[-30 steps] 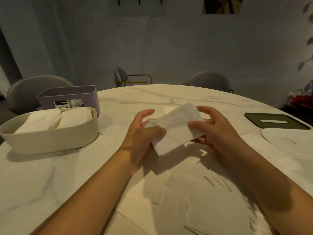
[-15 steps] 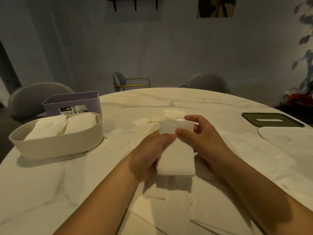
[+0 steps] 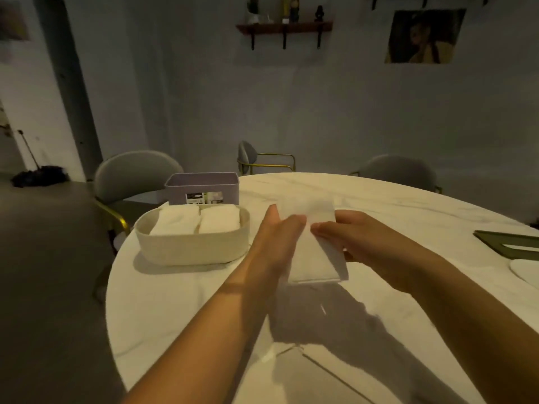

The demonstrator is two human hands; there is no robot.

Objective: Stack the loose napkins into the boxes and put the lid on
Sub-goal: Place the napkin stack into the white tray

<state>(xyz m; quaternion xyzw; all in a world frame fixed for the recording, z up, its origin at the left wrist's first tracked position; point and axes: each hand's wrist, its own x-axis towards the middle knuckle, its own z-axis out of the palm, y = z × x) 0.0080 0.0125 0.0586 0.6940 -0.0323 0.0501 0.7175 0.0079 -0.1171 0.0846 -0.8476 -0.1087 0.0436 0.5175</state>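
Left hand (image 3: 280, 237): is reaching forward from lower left, forearm stretching over the worktop (image 3: 180, 301). Fingers are lying straight and together, pressing flat against the left edge of the folded napkin (image 3: 315, 258). Thumb hidden.
Right hand (image 3: 361, 240): is coming in from lower right, back of hand up. Fingers are lying across the napkin's upper face with the thumb at its right edge, pinching it.
Folded napkin: white, being held between both hands above the worktop and casting a shadow below. Long axis is running away from the person. Near short edge is pointing back at the person and sitting lower in view; far end is blurred.
Cream box (image 3: 189, 249): oval, open, sitting left of the left hand, near but apart. It is holding two napkin stacks (image 3: 175, 223) side by side.
Purple box (image 3: 201, 185): rectangular, open-topped, standing just behind the cream box, label facing the person. Contents not visible.
Green lid (image 3: 507, 243): lying flat at the right edge, slot in its top, well apart from the hands.
White lid (image 3: 525, 269): lying just nearer than the green lid, cut off by the frame.
Loose napkins (image 3: 291, 349): lying in shadow between the forearms; too dim to count.
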